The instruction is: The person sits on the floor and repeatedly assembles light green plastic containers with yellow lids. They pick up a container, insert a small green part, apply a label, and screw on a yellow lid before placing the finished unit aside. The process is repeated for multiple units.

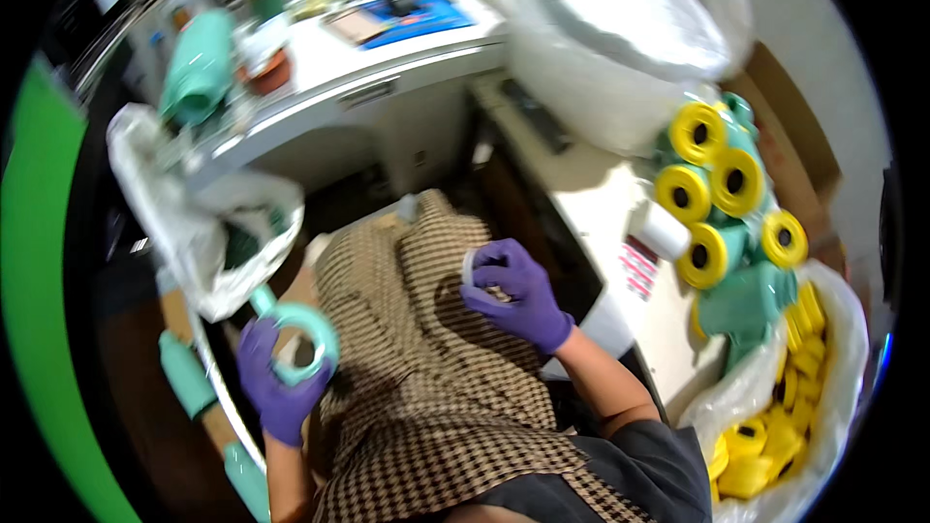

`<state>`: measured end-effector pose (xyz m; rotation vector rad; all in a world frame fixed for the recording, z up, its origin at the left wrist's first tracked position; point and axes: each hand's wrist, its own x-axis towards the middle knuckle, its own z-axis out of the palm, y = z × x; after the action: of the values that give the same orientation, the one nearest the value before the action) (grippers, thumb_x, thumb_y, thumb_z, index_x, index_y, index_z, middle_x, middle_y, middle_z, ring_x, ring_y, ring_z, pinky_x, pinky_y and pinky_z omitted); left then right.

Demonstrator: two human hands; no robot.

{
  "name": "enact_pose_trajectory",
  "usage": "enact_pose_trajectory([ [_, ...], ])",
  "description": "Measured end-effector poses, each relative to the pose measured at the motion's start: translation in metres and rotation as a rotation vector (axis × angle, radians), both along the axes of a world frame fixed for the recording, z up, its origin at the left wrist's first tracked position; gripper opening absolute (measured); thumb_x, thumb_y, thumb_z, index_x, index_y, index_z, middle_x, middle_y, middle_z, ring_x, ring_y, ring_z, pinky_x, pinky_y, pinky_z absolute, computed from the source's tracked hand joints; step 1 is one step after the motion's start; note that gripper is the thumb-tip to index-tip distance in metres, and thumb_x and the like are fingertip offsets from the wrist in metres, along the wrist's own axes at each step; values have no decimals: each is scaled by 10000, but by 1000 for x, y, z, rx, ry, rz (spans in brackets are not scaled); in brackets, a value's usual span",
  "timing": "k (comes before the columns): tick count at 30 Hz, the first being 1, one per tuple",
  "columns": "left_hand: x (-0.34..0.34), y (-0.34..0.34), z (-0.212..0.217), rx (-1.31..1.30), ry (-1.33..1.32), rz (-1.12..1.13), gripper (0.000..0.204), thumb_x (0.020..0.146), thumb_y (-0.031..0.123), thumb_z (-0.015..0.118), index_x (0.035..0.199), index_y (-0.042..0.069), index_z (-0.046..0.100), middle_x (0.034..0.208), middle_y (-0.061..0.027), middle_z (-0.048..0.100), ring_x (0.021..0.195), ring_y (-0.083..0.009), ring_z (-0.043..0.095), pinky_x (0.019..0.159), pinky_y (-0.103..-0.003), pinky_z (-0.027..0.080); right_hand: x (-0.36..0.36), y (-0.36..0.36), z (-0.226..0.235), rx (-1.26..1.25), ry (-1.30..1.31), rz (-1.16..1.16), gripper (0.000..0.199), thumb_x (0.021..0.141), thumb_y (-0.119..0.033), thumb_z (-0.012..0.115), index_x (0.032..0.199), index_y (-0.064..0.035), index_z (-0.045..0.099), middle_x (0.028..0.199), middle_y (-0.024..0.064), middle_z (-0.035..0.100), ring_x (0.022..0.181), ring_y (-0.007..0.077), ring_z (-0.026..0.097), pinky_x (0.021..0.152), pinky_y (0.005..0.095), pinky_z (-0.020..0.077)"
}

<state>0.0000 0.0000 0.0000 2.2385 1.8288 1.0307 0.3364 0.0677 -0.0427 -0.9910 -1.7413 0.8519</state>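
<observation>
at the far left, a teal bottle lies near the green wall, with a second teal piece nearer. right of them hangs a white bag, dark green bits inside. beyond it, at the left end of the far desk, sit a larger teal bottle and an orange pot.

the left hand, in a purple glove, is part open: fingers and thumb curve around the near left side of a teal ring and have hold of it. the ring is left of the lap, its opening facing up.

over the lap lies a checked apron. above its right side the right hand, also gloved, is half curled, with a gap between thumb and fingers; their tips close on a small white piece, mostly hidden.

farther right, a white cup lies on the side table, near a stack of yellow-ended teal bottles. a bag of yellow parts is nearer, at far right.
</observation>
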Motion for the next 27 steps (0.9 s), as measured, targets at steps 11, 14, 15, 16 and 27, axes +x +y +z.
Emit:
enact_pose_trajectory([
  [11, 45, 18, 1, 104, -98, -5, 814, 652, 308, 896, 1299, -31, 538, 1073, -179, 684, 1024, -387, 669, 982, -475, 506, -117, 17, 44, 173, -190, 527, 194, 773, -7, 663, 959, -54, 690, 906, 131, 702, 770, 323, 701, 700, 386, 582],
  [14, 56, 22, -15, 251, 4, -84, 863, 644, 231, 859, 1374, 3, 458, 1131, -195, 666, 1042, -403, 660, 988, -531, 494, -117, 18, 38, 150, -379, 448, 135, 777, -21, 647, 907, -57, 662, 829, 132, 677, 719, 333, 681, 660, 408, 565],
  [15, 56, 24, -18, 251, -1, -88, 860, 638, 227, 857, 1370, 7, 462, 1137, -197, 664, 1048, -405, 657, 990, -533, 493, -118, 18, 37, 152, -424, 423, 129, 781, -27, 643, 906, -60, 658, 821, 133, 673, 714, 333, 678, 653, 412, 561],
  [16, 55, 26, -22, 251, -6, -93, 857, 632, 223, 855, 1366, 12, 466, 1143, -200, 662, 1053, -407, 655, 991, -535, 492, -118, 17, 36, 179, -396, 410, 139, 788, -27, 639, 921, -62, 658, 837, 131, 677, 732, 329, 681, 660, 411, 561],
  [27, 63, 28, -8, -56, -16, 14, 809, 649, 400, 854, 1293, 10, 555, 1299, -211, 613, 1173, -415, 609, 1114, -539, 397, -95, 9, 37, 95, -306, 629, 314, 802, 13, 614, 1115, -15, 618, 1002, 208, 639, 907, 391, 637, 821, 472, 516],
])
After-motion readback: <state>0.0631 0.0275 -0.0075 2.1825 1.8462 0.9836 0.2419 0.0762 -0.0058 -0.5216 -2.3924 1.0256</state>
